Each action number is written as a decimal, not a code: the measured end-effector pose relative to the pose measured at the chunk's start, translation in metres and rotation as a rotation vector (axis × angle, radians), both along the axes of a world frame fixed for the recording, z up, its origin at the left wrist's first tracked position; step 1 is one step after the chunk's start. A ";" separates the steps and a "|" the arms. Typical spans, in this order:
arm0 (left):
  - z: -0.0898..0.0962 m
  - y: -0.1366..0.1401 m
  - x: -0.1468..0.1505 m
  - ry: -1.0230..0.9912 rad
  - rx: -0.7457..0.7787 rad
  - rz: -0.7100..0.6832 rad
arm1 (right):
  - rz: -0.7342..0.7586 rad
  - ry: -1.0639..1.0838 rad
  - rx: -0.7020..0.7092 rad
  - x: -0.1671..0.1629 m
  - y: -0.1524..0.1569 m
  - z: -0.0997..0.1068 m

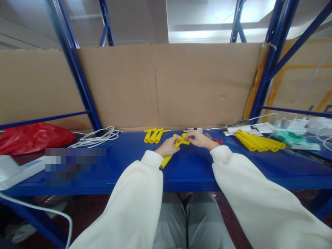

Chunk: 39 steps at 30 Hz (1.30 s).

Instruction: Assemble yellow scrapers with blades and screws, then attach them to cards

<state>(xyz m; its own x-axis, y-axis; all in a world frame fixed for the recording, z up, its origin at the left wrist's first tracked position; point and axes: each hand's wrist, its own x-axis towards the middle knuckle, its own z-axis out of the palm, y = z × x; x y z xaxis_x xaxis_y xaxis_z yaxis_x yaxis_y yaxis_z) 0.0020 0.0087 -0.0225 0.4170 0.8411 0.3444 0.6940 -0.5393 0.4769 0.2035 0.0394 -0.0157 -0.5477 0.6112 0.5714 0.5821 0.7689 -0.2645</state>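
In front of me, a yellow T-shaped plastic handle (166, 162) lies slanted, its round tube end toward the table's front edge. My left hand (168, 146) is closed around its upper part. At the wide head end, my right hand (197, 139) is bent with its fingertips pinched on the yellow plastic; whether they also hold something small is hidden. Just behind my right hand lie some small black and white pieces (193, 130). Close to its wrist is a red-handled tool (217, 141), partly covered. Several similar yellow handles (156, 135) lie side by side to the left of my hands.
More yellow handles (259, 141) are fanned out at the right, beside a black-and-white box (238, 128) and a green-and-white packet (293, 139). At left are a coiled white cable (100, 137), a red plastic bag (36, 137) and a white power strip (26, 171). Cardboard (168, 86) walls the back.
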 end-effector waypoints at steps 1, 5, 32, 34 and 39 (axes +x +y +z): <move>0.000 0.000 0.000 -0.004 0.002 0.000 | -0.002 0.002 0.000 0.000 0.000 0.000; -0.001 0.002 -0.001 -0.029 -0.003 -0.005 | 0.003 0.009 0.003 0.000 -0.001 0.001; -0.005 0.007 0.000 -0.070 -0.043 -0.130 | 0.001 0.030 -0.191 0.006 -0.005 0.005; -0.004 0.006 0.000 -0.063 -0.039 -0.137 | -0.001 0.018 -0.204 0.007 -0.004 0.004; -0.005 0.008 0.000 -0.044 -0.043 -0.147 | 0.012 -0.027 -0.184 0.006 -0.007 0.005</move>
<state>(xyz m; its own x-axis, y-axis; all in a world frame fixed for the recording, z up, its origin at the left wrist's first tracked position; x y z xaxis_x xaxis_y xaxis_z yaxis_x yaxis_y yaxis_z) 0.0016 0.0163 -0.0277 0.5216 0.7868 0.3300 0.5870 -0.6117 0.5303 0.2095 0.0327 -0.0109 -0.5694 0.6970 0.4359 0.5815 0.7163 -0.3858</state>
